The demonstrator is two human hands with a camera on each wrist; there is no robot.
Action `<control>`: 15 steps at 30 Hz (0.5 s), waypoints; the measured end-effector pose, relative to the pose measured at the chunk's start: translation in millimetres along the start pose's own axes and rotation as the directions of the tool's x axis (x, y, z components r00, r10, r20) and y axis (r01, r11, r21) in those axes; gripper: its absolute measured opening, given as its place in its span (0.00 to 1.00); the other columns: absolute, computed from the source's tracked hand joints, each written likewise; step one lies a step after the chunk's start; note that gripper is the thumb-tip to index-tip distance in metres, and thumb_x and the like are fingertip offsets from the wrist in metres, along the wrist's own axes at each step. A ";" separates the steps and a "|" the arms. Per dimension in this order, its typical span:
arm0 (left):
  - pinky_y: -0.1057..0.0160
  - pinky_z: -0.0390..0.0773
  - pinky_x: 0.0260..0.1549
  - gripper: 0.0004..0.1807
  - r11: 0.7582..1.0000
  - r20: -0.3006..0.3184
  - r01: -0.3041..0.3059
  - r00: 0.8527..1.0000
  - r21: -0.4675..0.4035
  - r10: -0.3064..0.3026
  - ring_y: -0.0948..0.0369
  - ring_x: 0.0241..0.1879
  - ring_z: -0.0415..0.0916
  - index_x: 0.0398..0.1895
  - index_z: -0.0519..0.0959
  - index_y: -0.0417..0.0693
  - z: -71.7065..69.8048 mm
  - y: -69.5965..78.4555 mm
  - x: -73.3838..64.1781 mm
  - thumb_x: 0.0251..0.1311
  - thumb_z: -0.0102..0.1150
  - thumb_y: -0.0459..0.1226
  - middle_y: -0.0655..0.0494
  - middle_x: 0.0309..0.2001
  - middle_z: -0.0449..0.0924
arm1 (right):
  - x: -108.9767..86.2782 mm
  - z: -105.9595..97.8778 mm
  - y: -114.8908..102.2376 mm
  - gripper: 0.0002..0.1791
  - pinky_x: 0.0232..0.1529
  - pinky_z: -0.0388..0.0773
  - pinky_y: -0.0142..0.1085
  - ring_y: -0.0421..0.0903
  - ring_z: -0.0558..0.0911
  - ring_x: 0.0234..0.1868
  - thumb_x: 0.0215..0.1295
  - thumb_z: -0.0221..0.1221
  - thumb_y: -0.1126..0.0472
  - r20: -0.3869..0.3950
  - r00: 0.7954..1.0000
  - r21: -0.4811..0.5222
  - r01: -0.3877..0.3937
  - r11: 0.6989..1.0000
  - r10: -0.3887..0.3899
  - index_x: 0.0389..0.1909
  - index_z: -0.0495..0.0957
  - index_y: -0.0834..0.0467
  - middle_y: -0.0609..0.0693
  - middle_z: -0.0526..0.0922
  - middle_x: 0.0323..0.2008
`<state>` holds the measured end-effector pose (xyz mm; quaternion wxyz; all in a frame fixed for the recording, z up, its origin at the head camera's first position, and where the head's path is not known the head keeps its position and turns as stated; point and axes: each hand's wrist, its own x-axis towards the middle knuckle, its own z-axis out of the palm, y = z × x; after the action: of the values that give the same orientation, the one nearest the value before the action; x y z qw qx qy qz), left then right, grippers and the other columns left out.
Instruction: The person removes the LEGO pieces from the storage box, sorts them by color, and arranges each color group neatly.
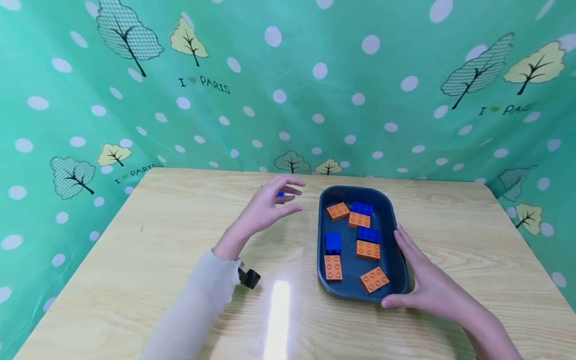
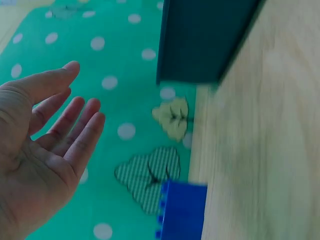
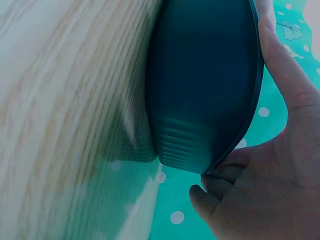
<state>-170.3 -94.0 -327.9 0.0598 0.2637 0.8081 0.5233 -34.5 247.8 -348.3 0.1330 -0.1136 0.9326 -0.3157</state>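
A green tree-print cloth backs the pale wooden worktop [image 1: 157, 240]. The small blue plastic brick [image 2: 182, 210] lies just beyond the left hand [image 1: 265, 210], whose grip hovers apart, empty. The right hand [image 1: 427, 285] rests flat-fingered against the dark blue plastic tray [image 1: 398, 240] of orange and blue bricks.

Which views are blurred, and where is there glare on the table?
Head view: mostly sharp, with a bright glare streak on the table near the tray. Left wrist view: the blue brick and wood are smeared by blur. Right wrist view: the wood grain is blurred, and the tray casts a soft shadow.
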 end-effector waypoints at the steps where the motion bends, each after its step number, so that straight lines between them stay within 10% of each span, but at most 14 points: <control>1: 0.57 0.80 0.60 0.25 1.000 0.008 -0.011 1.000 -0.007 0.011 0.51 0.60 0.78 0.61 0.73 0.44 4.2 1.8 -1.7 0.60 0.66 0.29 0.47 0.62 0.73 | -0.2 0.3 -0.7 0.76 0.62 0.60 0.75 0.75 0.50 0.75 0.44 0.76 0.40 0.002 1.000 -0.001 0.000 1.000 0.000 0.80 0.28 0.50 0.59 0.32 0.81; 15: 0.64 0.85 0.52 0.22 0.982 0.182 -0.060 0.979 -0.177 0.093 0.49 0.61 0.75 0.61 0.73 0.43 51.7 20.3 2.2 0.64 0.62 0.29 0.47 0.63 0.72 | -0.2 0.1 -1.7 0.76 0.62 0.61 0.74 0.75 0.51 0.75 0.44 0.76 0.38 -0.007 1.000 -0.027 -0.013 1.000 0.013 0.80 0.29 0.51 0.59 0.32 0.81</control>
<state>-145.6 -44.5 -332.7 0.1386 0.3374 0.7402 0.5648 -34.1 246.5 -347.3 0.1304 -0.1084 0.9380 -0.3024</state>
